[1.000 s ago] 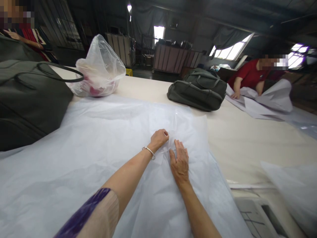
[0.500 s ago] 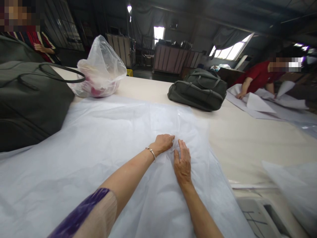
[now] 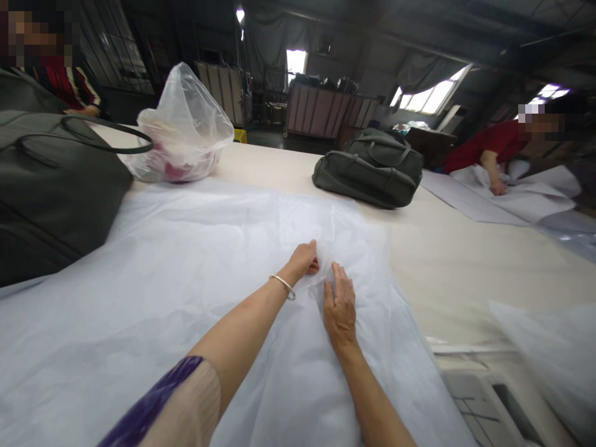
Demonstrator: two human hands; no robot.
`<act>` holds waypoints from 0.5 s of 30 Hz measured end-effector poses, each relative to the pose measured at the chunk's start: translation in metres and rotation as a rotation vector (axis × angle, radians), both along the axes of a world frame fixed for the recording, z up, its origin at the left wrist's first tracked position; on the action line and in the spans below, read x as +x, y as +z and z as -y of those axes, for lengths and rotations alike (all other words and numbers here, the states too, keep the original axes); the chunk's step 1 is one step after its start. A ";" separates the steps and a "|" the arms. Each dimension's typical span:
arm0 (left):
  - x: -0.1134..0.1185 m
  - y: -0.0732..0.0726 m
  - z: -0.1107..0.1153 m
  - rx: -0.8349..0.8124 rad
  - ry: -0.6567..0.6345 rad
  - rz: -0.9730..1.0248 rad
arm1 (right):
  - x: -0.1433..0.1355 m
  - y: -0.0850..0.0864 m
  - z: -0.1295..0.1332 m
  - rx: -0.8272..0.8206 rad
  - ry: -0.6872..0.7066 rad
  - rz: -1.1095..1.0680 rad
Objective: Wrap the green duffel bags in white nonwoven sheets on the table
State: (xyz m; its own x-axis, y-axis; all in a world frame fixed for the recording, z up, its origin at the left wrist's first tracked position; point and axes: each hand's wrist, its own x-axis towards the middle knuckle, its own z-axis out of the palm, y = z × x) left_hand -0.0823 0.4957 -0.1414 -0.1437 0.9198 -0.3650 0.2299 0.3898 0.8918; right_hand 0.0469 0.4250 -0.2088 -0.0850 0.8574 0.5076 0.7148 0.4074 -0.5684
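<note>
A thin, translucent plastic sheet [image 3: 195, 292] is spread wide across the table, wrinkled, with white material showing beneath it. My left hand [image 3: 305, 257], with a bangle at the wrist, is closed in a pinch and lifts a small fold of this plastic. Just to its right, my right hand [image 3: 341, 304] lies palm down on the sheet, fingers stretched forward. The two hands are a short way apart, and creases in the plastic run between them.
Dark green bags stand at the left [image 3: 56, 186] and back right [image 3: 370, 167]. A clear plastic bag [image 3: 184, 136] sits at the back left of the pale table [image 3: 456, 267]. A person in red [image 3: 488, 152] handles white sheets at the right; another person [image 3: 84, 93] stands far left.
My left hand has risen slightly and turned, pulling up a fold of plastic. My right hand has stayed on the sheet. The person in red has shifted their hands over the white sheets.
</note>
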 end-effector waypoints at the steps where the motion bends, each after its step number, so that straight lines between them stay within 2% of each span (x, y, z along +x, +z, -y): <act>1: 0.000 0.001 -0.001 0.009 0.017 0.059 | 0.000 0.001 0.000 -0.005 0.002 -0.003; 5: 0.000 0.002 -0.004 0.106 0.013 0.168 | -0.001 0.002 0.001 -0.010 0.001 -0.016; 9: 0.001 -0.001 -0.005 0.231 -0.031 0.170 | -0.001 0.001 0.001 -0.002 0.002 -0.019; 11: -0.001 -0.001 -0.004 0.276 -0.115 0.162 | -0.001 0.000 0.001 0.006 -0.004 -0.017; 15: -0.009 0.005 0.003 0.328 -0.402 0.092 | 0.000 0.000 0.000 0.007 -0.025 -0.058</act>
